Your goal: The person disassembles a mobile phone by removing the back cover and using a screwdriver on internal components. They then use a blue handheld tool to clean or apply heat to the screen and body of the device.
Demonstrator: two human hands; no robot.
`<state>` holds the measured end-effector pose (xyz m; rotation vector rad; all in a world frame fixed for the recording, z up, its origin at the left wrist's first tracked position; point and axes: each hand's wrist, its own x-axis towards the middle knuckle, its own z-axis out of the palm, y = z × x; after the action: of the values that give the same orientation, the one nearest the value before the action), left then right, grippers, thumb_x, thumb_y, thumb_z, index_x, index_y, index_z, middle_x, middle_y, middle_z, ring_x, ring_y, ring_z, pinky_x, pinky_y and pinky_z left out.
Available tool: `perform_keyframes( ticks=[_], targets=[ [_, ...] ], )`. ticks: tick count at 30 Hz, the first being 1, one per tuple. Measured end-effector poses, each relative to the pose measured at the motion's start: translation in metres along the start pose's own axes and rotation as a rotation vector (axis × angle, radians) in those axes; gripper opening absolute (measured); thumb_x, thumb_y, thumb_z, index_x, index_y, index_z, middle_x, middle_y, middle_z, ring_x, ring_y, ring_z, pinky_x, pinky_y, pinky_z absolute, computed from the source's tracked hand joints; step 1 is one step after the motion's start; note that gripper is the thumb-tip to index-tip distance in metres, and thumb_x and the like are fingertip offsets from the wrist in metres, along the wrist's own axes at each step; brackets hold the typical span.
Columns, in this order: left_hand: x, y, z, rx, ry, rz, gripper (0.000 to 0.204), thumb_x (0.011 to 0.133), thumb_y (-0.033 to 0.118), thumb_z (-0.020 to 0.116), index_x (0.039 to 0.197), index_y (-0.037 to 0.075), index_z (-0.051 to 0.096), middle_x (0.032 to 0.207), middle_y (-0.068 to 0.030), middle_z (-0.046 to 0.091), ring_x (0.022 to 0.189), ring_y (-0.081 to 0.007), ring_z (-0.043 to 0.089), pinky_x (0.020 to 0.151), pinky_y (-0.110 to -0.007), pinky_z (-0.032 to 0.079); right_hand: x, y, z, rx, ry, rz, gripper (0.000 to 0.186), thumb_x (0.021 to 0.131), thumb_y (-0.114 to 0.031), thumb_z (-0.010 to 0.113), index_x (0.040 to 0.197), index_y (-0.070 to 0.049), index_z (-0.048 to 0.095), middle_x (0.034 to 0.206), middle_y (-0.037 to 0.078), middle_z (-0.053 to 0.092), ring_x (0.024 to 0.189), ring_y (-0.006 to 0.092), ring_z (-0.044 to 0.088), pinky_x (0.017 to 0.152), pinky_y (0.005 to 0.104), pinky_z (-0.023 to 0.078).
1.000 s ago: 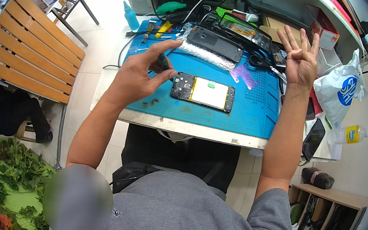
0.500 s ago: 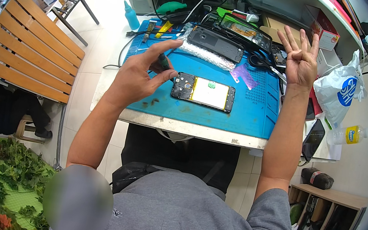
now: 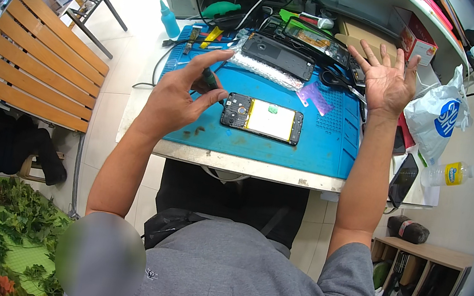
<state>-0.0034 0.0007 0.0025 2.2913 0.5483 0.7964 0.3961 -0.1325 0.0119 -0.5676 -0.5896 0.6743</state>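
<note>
The left hand [image 3: 181, 95] grips a dark green tool [image 3: 210, 77] at the left end of the opened phone [image 3: 261, 119], which lies on the blue mat [image 3: 309, 153]; well apart, the right hand [image 3: 388, 87] is raised, fingers spread. A strip of mat runs between phone and table edge [image 3: 246, 167]; rightward, a white bag [image 3: 426, 107] bears blue print [image 3: 447, 114], a bottle [image 3: 435, 175] a yellow label [image 3: 455, 173].

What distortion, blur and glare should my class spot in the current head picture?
Head view: black rounds off the corners, and the white shelf bows near the rim; head view: a round blurred patch covers part of the lower left, while the left hand and opened phone look fairly sharp; head view: bright glints speckle the bubble wrap.
</note>
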Motion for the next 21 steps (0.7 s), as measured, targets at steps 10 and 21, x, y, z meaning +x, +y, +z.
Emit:
perform_keyframes(
  ticks=[10,21],
  targets=[
    [0.000,0.001,0.000,0.002,-0.004,0.007,0.075,0.097,0.012,0.090,0.163,0.022,0.056,0.100,-0.0064,0.083,0.089,-0.0181,0.081,0.086,-0.036,0.064,0.002,0.001,-0.001,-0.008,-0.031,-0.011,0.132,0.100,-0.064,0.077,0.179,-0.018,-0.019,0.187,0.023,-0.014,0.166,0.0658,0.008,0.122,0.0902,0.032],
    [0.005,0.005,-0.008,-0.003,-0.134,0.034,0.072,0.098,-0.004,0.081,0.162,0.019,0.060,0.117,-0.0088,0.082,0.107,-0.0187,0.081,0.096,-0.036,0.067,-0.040,0.036,0.048,-0.921,-0.514,-0.209,0.028,0.103,-0.019,0.082,0.127,-0.005,0.082,0.115,0.009,0.083,0.102,0.0177,0.079,0.087,0.0308,0.062]
  ],
)
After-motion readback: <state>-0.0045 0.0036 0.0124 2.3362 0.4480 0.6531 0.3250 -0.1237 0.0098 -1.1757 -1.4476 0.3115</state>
